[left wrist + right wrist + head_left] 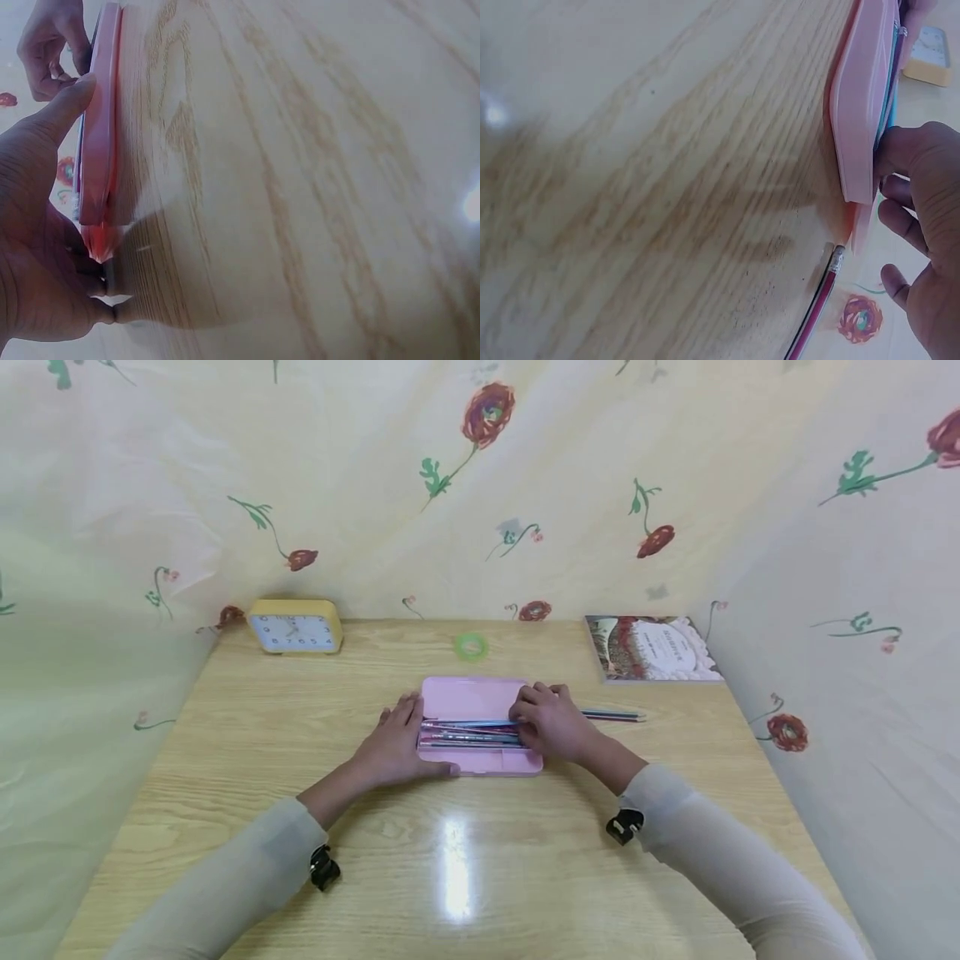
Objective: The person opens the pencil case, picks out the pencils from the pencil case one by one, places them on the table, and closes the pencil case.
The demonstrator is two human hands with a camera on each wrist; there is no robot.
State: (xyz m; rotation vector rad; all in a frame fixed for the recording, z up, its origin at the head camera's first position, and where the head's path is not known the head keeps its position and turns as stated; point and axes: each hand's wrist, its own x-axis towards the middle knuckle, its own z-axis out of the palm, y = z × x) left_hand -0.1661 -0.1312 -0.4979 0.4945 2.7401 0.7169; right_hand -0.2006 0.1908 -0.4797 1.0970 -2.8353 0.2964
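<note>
A pink pencil case (475,697) lies unfolded on the table, its lid laid back toward the wall. Several pencils (468,737) are lined up inside its tray, erasers toward the left. My left hand (397,747) holds the case's left end, thumb along the front edge and fingers by the left side. Over the right part of the case, my right hand (551,718) curls its fingers down and pinches the pencils; their right ends are hidden beneath it. In the right wrist view, the thumb and forefinger reach just past the case's pink wall (859,105).
Right of the case lie more pencils (613,715), partly behind my right hand. A yellow alarm clock (295,627) stands at the back left, a green tape roll (471,647) behind the case, and a book (652,649) at the back right. Flowered cloth (360,527) surrounds the table.
</note>
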